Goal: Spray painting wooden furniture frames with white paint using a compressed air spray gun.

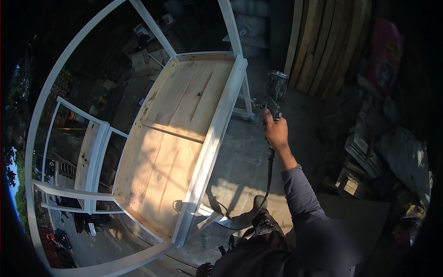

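Note:
My right hand (277, 131) is closed round the grip of a metal spray gun (278, 87) with a paint cup on top. A dark hose (269, 177) hangs from the gun toward my legs. The gun points left, at a white-painted wooden frame (213, 138), and stands apart from it. Inside that frame lies a panel of bare wood boards (161, 157), split by a crosspiece and partly sunlit. My left hand (204, 269) shows only in part at the lower edge, dark against my clothing; its fingers are too shadowed to read.
Long planks (323, 41) lean at the back right, near stacked sacks (251, 23) and a pink bag (385, 55). Wood scraps (353, 180) lie at the right. A second white frame with a wooden panel (87, 154) stands at the left. My boot (259, 203) is on the concrete floor.

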Motion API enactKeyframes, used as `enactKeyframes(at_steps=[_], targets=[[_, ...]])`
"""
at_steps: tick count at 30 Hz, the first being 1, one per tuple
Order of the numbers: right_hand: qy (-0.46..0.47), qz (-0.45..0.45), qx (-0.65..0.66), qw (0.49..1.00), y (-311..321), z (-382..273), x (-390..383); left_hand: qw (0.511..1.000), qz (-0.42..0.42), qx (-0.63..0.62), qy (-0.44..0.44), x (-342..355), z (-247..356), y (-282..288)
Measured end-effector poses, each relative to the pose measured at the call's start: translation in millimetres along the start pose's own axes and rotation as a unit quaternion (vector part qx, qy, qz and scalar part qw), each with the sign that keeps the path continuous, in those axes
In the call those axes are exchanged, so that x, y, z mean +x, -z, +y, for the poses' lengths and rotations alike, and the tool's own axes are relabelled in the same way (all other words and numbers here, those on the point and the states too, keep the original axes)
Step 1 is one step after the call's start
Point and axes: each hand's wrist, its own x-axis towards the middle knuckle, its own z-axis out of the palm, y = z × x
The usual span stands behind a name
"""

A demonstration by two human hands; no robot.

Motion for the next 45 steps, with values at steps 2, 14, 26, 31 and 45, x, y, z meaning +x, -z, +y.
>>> enactKeyframes(at_steps=[2,14,26,31,45], targets=[[0.027,-0.02,-0.03,0.999,5,7,-58,0.997,-0.036,-0.058,-0.042,6,-2,25],[-0.084,-0.173,-0.008,0.981,45,27,-425,0.999,-0.038,0.03,-0.009,25,-86,141],[-0.068,-0.264,-0.074,0.959,47,19,-566,0.995,0.013,0.045,0.084,-1,-191,192],[0.036,-0.12,-0.059,0.99,25,5,-506,0.978,-0.089,0.145,-0.118,8,-216,190],[0.046,-0.264,-0.164,0.949,52,38,-581,0.73,-0.106,0.611,-0.286,87,-226,161]])
